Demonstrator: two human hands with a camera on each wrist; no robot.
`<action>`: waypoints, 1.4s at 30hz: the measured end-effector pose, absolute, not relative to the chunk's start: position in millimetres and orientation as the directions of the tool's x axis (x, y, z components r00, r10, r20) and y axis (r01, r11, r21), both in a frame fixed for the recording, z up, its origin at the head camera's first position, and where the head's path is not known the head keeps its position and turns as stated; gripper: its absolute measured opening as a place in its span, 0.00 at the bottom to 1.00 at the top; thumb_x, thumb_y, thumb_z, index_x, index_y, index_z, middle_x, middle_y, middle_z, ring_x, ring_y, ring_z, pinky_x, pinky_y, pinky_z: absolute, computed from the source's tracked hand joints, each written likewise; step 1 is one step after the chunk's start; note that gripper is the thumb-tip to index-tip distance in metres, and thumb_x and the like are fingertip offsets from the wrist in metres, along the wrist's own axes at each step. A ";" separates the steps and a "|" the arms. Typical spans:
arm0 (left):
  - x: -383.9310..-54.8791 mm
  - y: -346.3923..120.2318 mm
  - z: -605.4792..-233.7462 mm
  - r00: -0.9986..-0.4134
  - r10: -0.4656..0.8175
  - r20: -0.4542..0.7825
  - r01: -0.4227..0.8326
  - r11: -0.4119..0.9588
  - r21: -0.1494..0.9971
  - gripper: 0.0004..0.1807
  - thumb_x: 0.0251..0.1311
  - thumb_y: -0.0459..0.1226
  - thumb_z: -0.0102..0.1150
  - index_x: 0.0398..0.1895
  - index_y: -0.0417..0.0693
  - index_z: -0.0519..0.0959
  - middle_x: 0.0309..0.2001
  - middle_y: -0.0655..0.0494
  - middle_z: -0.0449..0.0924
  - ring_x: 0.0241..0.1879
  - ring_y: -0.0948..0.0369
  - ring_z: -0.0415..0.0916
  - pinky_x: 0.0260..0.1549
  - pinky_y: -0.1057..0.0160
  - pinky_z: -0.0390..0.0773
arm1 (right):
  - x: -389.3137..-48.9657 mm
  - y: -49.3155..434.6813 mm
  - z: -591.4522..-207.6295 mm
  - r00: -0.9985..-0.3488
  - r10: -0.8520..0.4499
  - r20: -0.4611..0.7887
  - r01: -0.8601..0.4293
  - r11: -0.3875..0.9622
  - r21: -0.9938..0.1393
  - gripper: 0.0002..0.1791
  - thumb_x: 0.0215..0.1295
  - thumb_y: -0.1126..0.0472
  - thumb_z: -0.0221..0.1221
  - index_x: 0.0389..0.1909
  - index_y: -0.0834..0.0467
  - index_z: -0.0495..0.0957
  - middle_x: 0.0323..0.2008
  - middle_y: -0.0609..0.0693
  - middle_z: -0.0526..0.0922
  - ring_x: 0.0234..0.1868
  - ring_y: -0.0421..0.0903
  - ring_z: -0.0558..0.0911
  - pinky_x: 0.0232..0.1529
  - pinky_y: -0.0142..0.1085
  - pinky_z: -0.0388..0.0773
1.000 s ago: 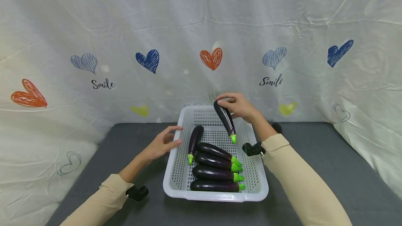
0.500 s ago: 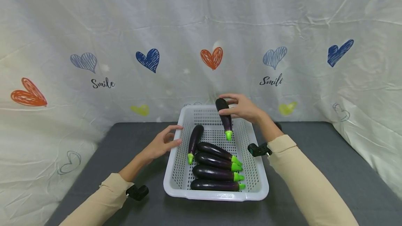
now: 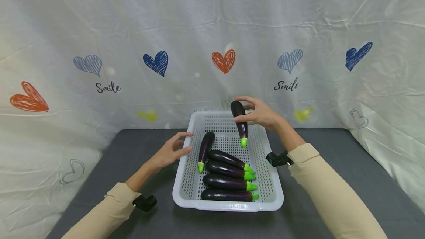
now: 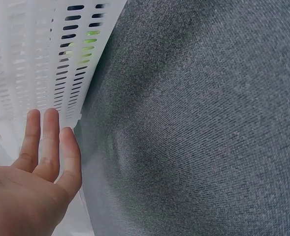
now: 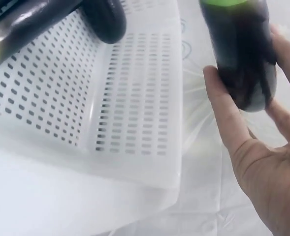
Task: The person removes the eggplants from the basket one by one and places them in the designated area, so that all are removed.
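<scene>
A dark purple eggplant [image 3: 241, 123] with a bright green cap hangs over the far right part of a white perforated basket [image 3: 177, 191]. My right hand [image 3: 260, 114] grips it near its thick upper end, between thumb and fingers, cap pointing down toward me; the right wrist view shows the same eggplant [image 5: 241, 54] above the basket rim. My left hand [image 3: 170, 151] is at the basket's left side, fingers loosely bent near the rim, holding nothing. Inside the basket, one eggplant [image 3: 206, 146] lies lengthwise at the left, and several others [image 3: 225, 182] lie crosswise toward the near end.
The basket stands on a dark grey cloth-covered table [image 3: 142, 180]. Behind it hangs a white sheet [image 3: 189, 28] printed with hearts and the word Smile. Black wrist cameras [image 3: 278, 159] are strapped at both cuffs.
My right hand has moved slightly right and away from me with the eggplant, which has swung to a more upright line. The left hand has stayed in place.
</scene>
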State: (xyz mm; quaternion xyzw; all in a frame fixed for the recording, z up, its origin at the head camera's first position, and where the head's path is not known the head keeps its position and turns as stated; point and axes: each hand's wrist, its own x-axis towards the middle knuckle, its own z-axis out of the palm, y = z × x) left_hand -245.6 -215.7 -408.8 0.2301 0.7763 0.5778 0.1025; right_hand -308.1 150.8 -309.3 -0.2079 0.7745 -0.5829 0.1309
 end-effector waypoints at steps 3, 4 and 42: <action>-245.6 -215.5 -408.3 -0.873 0.475 0.107 0.241 0.231 0.943 0.30 0.75 0.37 0.58 0.76 0.47 0.61 0.56 0.33 0.74 0.49 0.44 0.80 0.43 0.43 0.83 | -307.8 153.1 -308.3 -0.881 -0.473 0.023 -0.148 0.228 -0.962 0.44 0.62 0.65 0.72 0.77 0.52 0.62 0.68 0.64 0.64 0.57 0.62 0.79 0.53 0.58 0.78; -245.6 -215.5 -408.3 -0.873 0.476 0.107 0.243 0.233 0.942 0.30 0.75 0.37 0.58 0.76 0.47 0.61 0.55 0.33 0.74 0.49 0.44 0.79 0.42 0.44 0.83 | -307.6 153.9 -308.0 -0.880 -0.474 0.021 -0.141 0.220 -0.965 0.45 0.62 0.66 0.72 0.77 0.53 0.61 0.67 0.64 0.64 0.56 0.63 0.79 0.52 0.58 0.78; -244.3 -216.7 -408.3 -0.883 0.462 0.088 0.234 0.269 0.934 0.31 0.74 0.38 0.59 0.76 0.52 0.61 0.57 0.36 0.74 0.50 0.45 0.80 0.43 0.47 0.83 | -294.6 212.6 -314.0 -0.904 -0.419 0.085 -0.201 0.241 -0.950 0.50 0.62 0.66 0.72 0.80 0.51 0.56 0.69 0.64 0.62 0.60 0.64 0.77 0.51 0.54 0.80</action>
